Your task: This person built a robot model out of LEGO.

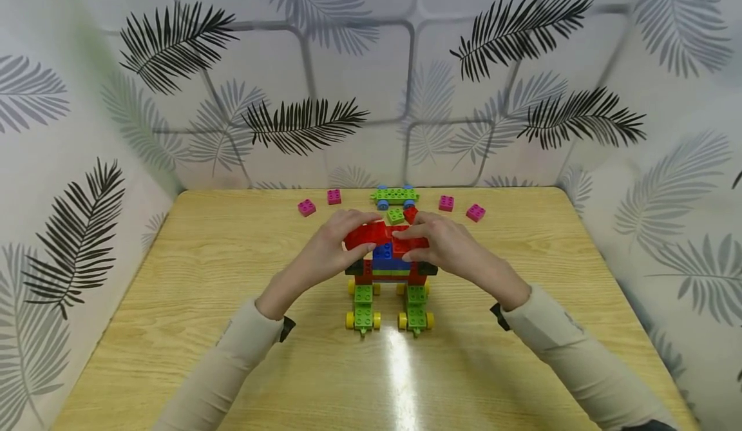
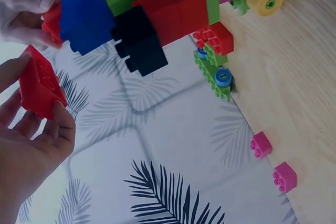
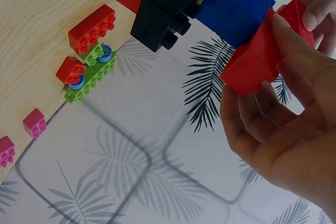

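Observation:
A toy figure of stacked building bricks stands in the middle of the table on green wheeled bases (image 1: 363,315) with yellow wheels. Its upper part has blue bricks (image 3: 239,6) with black bricks (image 3: 163,17) jutting out at the sides. My left hand (image 1: 342,244) pinches a red brick (image 2: 42,85) between thumb and fingers, apart from the figure in the left wrist view. At the top of the blue bricks, my right hand (image 1: 449,244) grips another red brick (image 3: 252,64), which is right against them.
Behind the figure lie a green wheeled base (image 1: 395,194) with blue wheels, a small green brick (image 1: 395,216) and a red brick (image 1: 410,214). Pink bricks (image 1: 306,207) sit left and right near the table's back edge. A patterned cloth (image 1: 371,83) hangs behind.

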Demonstrator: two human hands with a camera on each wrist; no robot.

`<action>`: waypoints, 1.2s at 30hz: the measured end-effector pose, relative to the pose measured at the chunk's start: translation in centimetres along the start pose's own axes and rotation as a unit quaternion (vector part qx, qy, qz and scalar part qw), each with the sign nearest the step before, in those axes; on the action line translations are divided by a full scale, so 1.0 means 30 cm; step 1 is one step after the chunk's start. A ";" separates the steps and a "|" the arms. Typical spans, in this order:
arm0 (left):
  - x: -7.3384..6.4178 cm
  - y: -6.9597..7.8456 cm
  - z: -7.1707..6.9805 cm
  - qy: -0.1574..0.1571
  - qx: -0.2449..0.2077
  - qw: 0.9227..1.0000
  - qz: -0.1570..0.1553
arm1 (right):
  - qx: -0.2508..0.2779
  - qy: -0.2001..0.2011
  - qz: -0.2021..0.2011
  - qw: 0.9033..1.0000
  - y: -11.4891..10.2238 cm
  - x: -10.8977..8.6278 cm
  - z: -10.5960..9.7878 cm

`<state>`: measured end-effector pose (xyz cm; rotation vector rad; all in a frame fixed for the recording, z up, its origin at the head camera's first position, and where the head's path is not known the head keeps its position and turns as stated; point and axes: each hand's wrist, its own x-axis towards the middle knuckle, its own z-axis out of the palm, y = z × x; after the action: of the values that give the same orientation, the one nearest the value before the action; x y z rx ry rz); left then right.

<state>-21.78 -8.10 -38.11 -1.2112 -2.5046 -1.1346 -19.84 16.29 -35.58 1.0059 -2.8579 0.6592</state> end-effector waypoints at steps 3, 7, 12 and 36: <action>-0.007 -0.001 0.018 -0.008 0.014 1.000 0.005 | -0.001 0.001 -0.002 1.000 0.001 0.000 0.000; -0.010 -0.008 0.036 -0.014 0.031 0.999 0.025 | 0.000 0.002 -0.002 1.000 0.003 0.002 0.003; -0.012 -0.018 0.046 -0.013 0.042 0.998 0.039 | -0.002 -0.001 -0.002 1.000 0.004 0.002 0.007; -0.023 -0.034 0.071 -0.012 0.062 0.996 0.069 | 0.004 0.010 -0.007 1.000 0.006 -0.007 0.005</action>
<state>-21.66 -7.47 -40.49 -1.3458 -2.4252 -0.9221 -19.76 16.48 -35.82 1.0124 -2.8314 0.6777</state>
